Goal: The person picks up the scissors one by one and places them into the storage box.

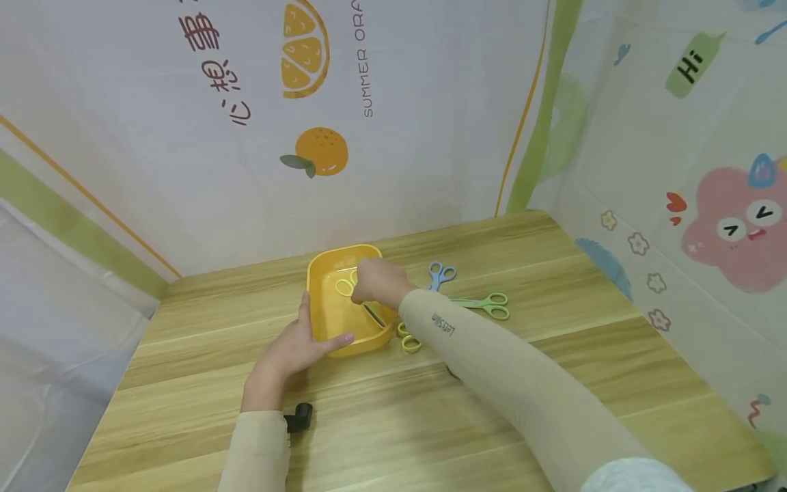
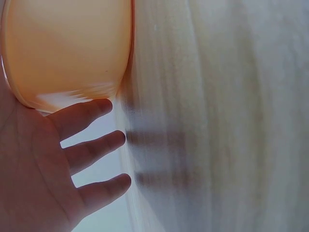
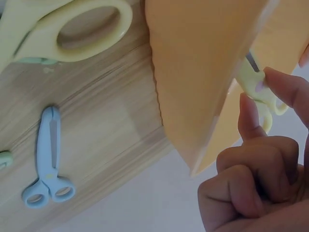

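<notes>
A yellow tray (image 1: 328,316) stands near the back of the table. My left hand (image 1: 294,347) is at its near left corner, thumb along the front rim, straight fingers by the left side. In the left wrist view one finger touches the tray's outer wall while others spread away from it. Over the tray, my right hand (image 1: 380,280) pinches a pair of pale yellow scissors (image 3: 251,82) between thumb and index finger. Their handle loops point left and the dark blade (image 1: 374,316) slants toward the front right. The other right fingers are curled in.
To the tray's right lie blue scissors (image 1: 440,273), green scissors (image 1: 495,305) and another yellow pair (image 1: 410,344), partly hidden by the right sleeve (image 1: 492,369). A black fitting (image 1: 301,417) sticks out at the left wrist. A printed cloth (image 1: 418,171) hangs behind the wooden table (image 1: 369,424).
</notes>
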`<state>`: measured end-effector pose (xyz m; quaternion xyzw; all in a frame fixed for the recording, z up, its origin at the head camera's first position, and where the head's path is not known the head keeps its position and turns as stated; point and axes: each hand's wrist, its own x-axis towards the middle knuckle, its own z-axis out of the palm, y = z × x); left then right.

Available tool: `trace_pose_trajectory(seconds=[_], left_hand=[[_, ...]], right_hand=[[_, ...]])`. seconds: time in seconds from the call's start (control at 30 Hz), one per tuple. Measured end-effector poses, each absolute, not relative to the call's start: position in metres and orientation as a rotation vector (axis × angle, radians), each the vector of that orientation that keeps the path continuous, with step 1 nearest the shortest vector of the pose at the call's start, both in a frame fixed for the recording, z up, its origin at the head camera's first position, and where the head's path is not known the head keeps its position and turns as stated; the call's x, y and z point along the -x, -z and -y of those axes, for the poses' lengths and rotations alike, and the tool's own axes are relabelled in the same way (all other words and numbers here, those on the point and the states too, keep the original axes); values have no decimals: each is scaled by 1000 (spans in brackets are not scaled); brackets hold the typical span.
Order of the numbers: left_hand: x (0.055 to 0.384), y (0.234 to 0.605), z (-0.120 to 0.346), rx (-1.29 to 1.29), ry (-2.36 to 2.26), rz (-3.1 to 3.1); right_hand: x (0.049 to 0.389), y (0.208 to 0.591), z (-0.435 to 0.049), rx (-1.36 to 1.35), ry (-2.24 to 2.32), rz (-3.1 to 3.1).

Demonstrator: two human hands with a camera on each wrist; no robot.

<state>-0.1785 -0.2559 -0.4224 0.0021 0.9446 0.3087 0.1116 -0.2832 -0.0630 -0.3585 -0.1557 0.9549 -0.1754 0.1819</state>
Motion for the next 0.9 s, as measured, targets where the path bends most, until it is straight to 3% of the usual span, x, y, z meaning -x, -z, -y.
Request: trace_pose_trajectory(seconds=[0.5,0.9], left_hand=[[180,424,256,-28,-951,-2772],[180,424,255,-15,-959,-2769]], right_hand=[[289,324,57,614,749,-2719],[283,307,41,605,775,-2723]])
